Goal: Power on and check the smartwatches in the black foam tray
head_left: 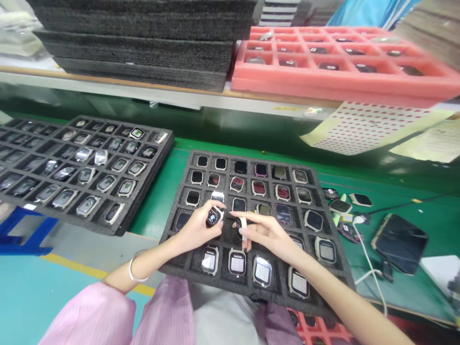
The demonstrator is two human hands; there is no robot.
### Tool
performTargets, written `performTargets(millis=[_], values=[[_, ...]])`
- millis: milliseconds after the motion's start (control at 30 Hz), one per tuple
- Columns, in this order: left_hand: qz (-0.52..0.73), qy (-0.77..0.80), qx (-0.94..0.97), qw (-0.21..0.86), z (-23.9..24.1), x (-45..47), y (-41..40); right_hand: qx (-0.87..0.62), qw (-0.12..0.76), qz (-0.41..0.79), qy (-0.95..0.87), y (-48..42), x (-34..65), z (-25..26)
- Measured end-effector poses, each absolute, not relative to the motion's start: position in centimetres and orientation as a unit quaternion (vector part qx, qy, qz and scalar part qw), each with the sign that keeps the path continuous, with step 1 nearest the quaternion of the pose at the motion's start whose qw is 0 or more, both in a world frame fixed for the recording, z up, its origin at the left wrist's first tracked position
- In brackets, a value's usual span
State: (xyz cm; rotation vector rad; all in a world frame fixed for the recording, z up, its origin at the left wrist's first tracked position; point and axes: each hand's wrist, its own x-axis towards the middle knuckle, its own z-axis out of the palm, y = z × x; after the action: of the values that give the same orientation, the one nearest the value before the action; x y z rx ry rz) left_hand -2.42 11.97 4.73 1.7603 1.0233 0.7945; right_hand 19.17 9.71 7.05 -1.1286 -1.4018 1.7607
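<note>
My left hand [199,229] is closed around a smartwatch case [213,218] whose lit screen shows a watch face. Close by on the right, my right hand [264,230] pinches another watch case [243,225] with a pale edge, turned nearly side-on. Both hands hover over the black foam tray [224,235], whose square pockets hold many strapless watch cases. In the front row, a watch with a lit screen [237,262] lies face up, beside another lit one [262,271]. Some pockets beneath my hands are hidden.
A second black foam tray [143,191] of watches stands at the left. On the shelf are stacked black foam sheets [143,45] and a pink foam tray [323,84] with watches. Loose watches [340,206], a white cable [370,268] and a dark tablet-like device [400,243] lie on the right.
</note>
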Motion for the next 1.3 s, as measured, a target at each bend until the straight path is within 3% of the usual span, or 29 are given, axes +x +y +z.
performTargets(millis=[433, 767, 1300], values=[[0.321, 0.422, 0.708, 0.467, 4.9, -2.4, 11.8, -0.429, 0.296, 0.678, -0.519, 9.5, 19.3, 7.2], [0.354, 0.331, 0.522, 0.702, 3.6, -2.0, 11.9, -0.408, 0.35, 0.717, -0.445, 9.9, 18.9, 7.0], [0.347, 0.332, 0.5, 0.721, 4.4, -2.2, 11.9, -0.442, 0.382, 0.686, -0.434, 9.8, 19.1, 6.6]])
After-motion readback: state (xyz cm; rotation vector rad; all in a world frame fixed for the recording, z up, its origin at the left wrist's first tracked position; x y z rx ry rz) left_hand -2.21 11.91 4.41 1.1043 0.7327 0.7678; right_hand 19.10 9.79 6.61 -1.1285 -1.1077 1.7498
